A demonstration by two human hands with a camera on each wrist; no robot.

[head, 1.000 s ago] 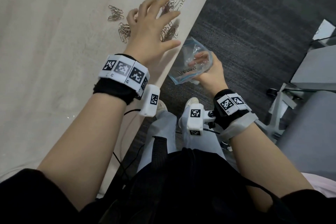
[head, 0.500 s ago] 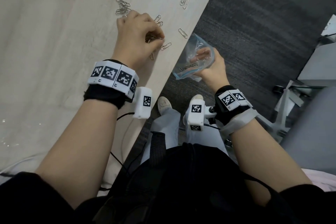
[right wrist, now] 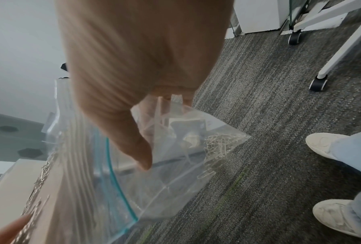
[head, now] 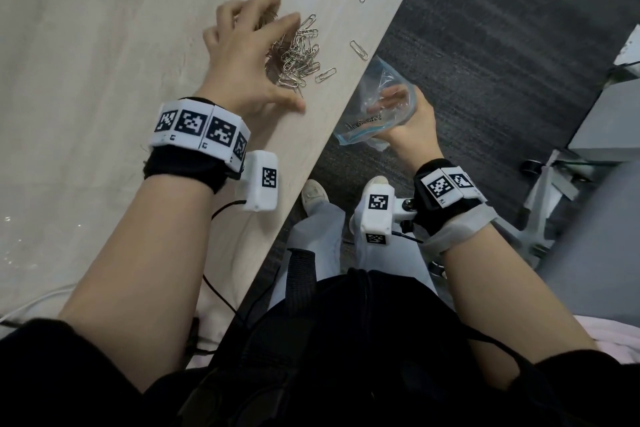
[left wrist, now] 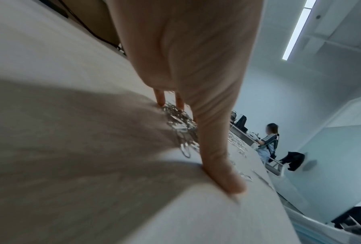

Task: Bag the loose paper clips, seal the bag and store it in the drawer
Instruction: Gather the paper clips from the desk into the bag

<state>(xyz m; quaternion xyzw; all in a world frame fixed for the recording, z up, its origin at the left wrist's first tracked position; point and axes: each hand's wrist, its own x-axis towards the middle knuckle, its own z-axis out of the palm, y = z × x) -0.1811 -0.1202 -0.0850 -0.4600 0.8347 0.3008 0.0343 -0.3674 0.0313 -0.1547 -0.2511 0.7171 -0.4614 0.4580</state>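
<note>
Spreading its fingers over a pile of paper clips (head: 298, 55) on the table (head: 104, 45), the left hand (head: 242, 59) grips nothing; its fingertips are blurred. Just past the table edge, the right hand (head: 412, 118) pinches the clear bag (head: 374, 114), mouth facing the table, long axis tilted downward, clips in its bottom corner.

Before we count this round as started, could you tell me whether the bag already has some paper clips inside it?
Yes, the right wrist view shows a cluster of paper clips lying in the lower corner of the clear bag.
</note>
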